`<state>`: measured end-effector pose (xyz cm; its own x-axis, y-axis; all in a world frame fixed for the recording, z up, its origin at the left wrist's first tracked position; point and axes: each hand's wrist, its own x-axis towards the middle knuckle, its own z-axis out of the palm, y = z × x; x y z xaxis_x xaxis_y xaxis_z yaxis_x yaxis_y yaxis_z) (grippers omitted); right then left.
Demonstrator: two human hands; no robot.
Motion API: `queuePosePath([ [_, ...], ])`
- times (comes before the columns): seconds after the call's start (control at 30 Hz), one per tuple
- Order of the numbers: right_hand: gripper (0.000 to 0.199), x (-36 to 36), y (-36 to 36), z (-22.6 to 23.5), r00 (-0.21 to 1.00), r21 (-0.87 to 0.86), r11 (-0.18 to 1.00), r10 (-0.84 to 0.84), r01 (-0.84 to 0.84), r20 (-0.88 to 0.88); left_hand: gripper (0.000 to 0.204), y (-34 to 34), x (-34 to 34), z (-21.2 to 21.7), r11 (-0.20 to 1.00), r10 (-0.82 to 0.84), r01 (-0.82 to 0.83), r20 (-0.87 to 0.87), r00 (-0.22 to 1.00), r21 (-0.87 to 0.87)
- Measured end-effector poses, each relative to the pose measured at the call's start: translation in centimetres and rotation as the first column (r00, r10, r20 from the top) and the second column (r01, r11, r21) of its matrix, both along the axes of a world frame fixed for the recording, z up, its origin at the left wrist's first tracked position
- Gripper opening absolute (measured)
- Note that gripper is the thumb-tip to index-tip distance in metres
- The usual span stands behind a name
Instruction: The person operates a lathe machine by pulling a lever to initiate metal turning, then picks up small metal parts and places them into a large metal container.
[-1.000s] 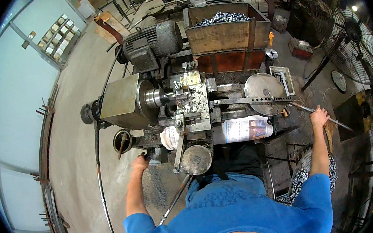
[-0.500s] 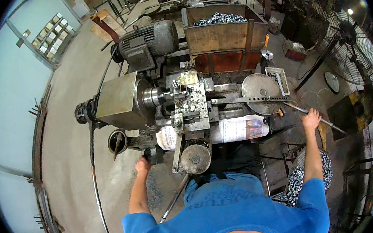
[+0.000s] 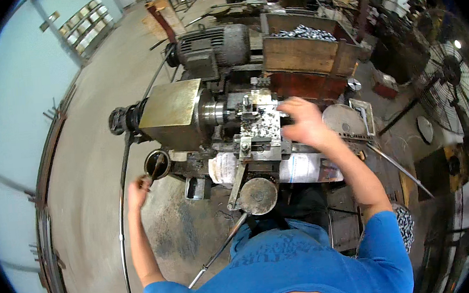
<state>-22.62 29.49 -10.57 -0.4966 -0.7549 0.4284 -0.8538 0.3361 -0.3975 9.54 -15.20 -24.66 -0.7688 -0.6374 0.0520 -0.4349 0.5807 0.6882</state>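
Centre: spindle nose (image 3: 213, 114) glossy metal, carriage plate (image 3: 260, 126) speckled metal, headstock cover (image 3: 169, 103) smooth satin metal; upper right: crate (image 3: 298, 55) rough matt wood, small parts (image 3: 307, 33) glossy metal; bottom: shirt (image 3: 284, 265) matt cloth.

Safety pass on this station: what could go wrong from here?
1. The bare right hand is beside the metal block, which carries dark specks, perhaps chips; it might get cut.
2. The spindle is near; if turning, which I can't tell, it could catch that hand.
3. The left hand is right by the stick in the round pot; a knock might tip the pot.
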Motion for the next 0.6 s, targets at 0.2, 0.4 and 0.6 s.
queuePosePath([
  [0.2,0.025,1.0,-15.1,-2.9,0.935,0.526,0.850,0.202,-0.019,-0.293,0.034,-4.2,9.6,4.8,0.770,0.475,-0.422,-0.012,0.880,-0.478],
  [0.4,0.017,-0.5,-16.4,-5.1,0.930,0.596,0.803,0.225,-0.009,-0.290,0.048,9.1,6.5,1.9,0.743,0.480,-0.303,0.160,0.863,-0.597],
  [0.6,0.022,-0.7,-12.5,-0.9,0.903,0.468,0.880,0.133,0.082,-0.408,0.026,5.1,6.8,4.1,0.950,0.279,-0.300,0.190,0.941,0.091],
])
